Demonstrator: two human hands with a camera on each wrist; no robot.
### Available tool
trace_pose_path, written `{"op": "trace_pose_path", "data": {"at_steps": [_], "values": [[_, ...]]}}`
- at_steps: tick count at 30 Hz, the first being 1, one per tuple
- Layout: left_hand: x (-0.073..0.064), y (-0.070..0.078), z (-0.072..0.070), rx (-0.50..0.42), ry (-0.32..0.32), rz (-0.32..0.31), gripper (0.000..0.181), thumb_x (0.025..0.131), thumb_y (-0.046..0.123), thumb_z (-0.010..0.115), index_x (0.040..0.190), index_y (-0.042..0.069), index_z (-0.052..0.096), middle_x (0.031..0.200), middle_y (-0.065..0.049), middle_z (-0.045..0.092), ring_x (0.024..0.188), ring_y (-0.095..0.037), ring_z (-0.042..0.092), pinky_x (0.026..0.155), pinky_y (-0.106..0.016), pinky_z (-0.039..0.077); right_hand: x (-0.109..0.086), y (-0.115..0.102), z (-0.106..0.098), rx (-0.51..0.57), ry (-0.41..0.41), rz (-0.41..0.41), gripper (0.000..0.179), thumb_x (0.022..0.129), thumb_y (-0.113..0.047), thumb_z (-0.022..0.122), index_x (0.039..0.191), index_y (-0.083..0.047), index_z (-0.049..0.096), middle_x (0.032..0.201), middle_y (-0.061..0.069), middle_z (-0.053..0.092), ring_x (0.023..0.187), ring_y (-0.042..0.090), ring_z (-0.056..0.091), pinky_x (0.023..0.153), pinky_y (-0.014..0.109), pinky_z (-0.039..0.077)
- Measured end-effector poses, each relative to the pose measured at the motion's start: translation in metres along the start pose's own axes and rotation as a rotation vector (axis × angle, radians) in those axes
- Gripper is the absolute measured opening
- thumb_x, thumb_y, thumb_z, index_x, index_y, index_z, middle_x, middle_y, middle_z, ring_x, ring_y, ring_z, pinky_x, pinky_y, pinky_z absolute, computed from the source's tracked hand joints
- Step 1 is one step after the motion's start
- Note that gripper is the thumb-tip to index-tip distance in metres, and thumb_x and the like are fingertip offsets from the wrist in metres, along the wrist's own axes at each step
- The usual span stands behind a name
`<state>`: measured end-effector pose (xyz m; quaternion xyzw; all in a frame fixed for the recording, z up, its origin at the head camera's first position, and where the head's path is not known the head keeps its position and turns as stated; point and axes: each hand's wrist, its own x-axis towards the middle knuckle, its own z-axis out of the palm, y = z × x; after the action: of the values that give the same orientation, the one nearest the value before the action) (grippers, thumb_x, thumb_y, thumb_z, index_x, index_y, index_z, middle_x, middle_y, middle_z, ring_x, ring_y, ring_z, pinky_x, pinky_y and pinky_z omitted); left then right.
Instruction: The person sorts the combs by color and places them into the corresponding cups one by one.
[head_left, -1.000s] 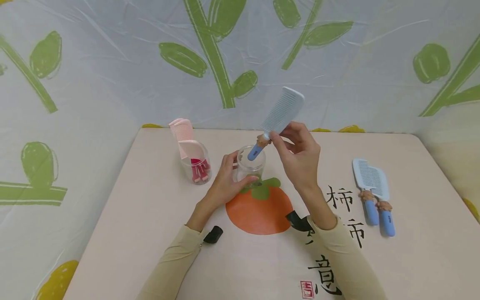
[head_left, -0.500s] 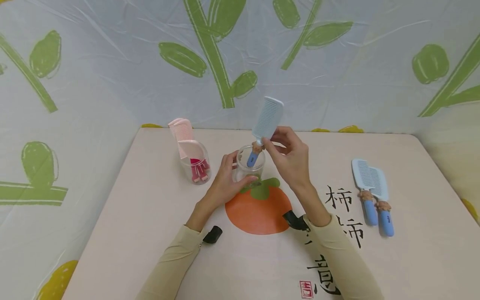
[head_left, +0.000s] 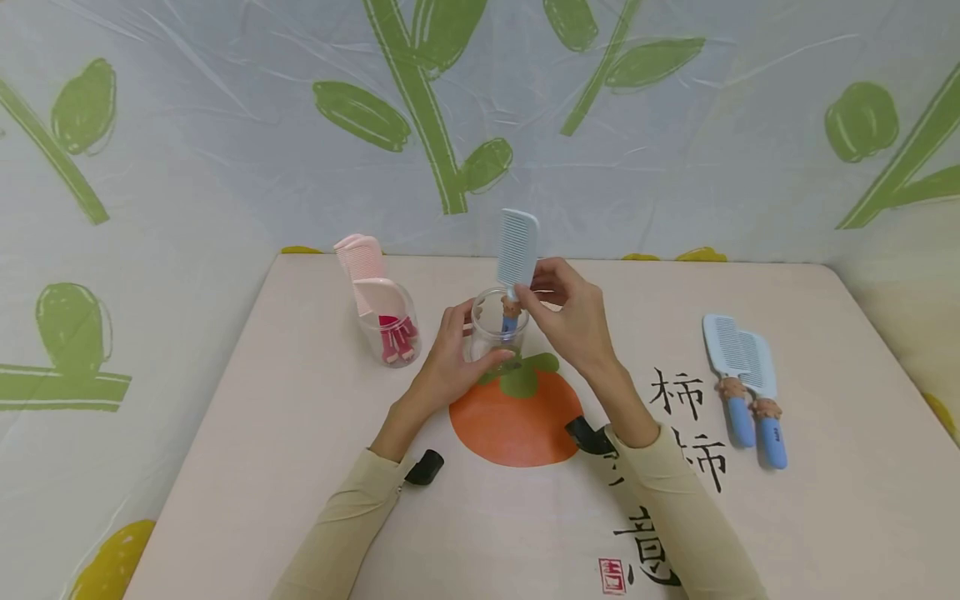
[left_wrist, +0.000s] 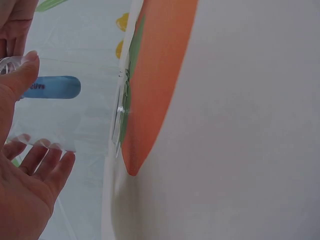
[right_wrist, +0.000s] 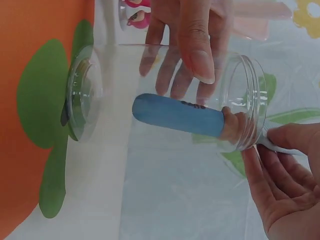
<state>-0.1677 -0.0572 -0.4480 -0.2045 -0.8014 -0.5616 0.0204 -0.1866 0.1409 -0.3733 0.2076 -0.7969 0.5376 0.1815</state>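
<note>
My left hand (head_left: 450, 350) grips a clear plastic jar (head_left: 491, 346) from its left side, fingers behind and thumb in front. The jar stands upright at the top of the orange persimmon print. With thumb and fingers my right hand (head_left: 573, 317) pinches a light blue comb (head_left: 517, 250) at its neck, right at the jar's rim. The comb is upright, teeth end up. In the right wrist view its blue handle (right_wrist: 175, 115) hangs inside the jar, its tip above the jar's bottom (right_wrist: 85, 95). The brown figure (right_wrist: 232, 122) on the comb lies just inside the mouth.
A second clear jar (head_left: 405, 354) holding pink combs (head_left: 363, 258) with dark pink handles stands to the left. Two more blue combs (head_left: 727, 350) lie side by side on the table (head_left: 262, 467) at the right. A patterned curtain (head_left: 247, 167) rises behind the table.
My right hand has moved left and down, turning the comb upright and lowering its handle into the jar. My left hand and the jar have stayed in place.
</note>
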Motion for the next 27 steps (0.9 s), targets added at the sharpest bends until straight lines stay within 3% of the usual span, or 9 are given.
{"op": "trace_pose_path", "data": {"at_steps": [10, 17, 27], "values": [[-0.001, 0.001, -0.001, 0.004, -0.007, -0.023, 0.086, 0.09, 0.029, 0.083, 0.154, 0.008, 0.03, 0.143, -0.017, 0.04, 0.134, -0.035, 0.046, 0.113, -0.047, 0.04, 0.001, 0.004, -0.003, -0.079, -0.143, 0.03, 0.025, 0.093, 0.0, 0.074, 0.116, 0.002, 0.064, 0.105, 0.014, 0.07, 0.097, 0.026, 0.068, 0.088, 0.046, 0.058], [0.0, 0.002, -0.001, 0.014, -0.002, -0.028, 0.085, 0.09, 0.027, 0.083, 0.154, 0.009, 0.031, 0.141, -0.011, 0.04, 0.133, -0.028, 0.045, 0.113, -0.043, 0.04, 0.003, 0.003, -0.009, -0.104, -0.193, 0.03, 0.026, 0.095, -0.001, 0.072, 0.119, 0.003, 0.063, 0.106, 0.015, 0.07, 0.098, 0.028, 0.069, 0.086, 0.048, 0.059], [0.001, 0.002, 0.001, 0.014, 0.018, -0.021, 0.076, 0.088, 0.025, 0.084, 0.144, 0.001, 0.039, 0.138, -0.014, 0.043, 0.128, -0.027, 0.047, 0.11, -0.046, 0.043, -0.001, 0.007, -0.027, -0.145, -0.211, 0.064, 0.023, 0.097, -0.006, 0.071, 0.118, 0.0, 0.065, 0.108, 0.012, 0.071, 0.099, 0.026, 0.069, 0.088, 0.046, 0.058]]}}
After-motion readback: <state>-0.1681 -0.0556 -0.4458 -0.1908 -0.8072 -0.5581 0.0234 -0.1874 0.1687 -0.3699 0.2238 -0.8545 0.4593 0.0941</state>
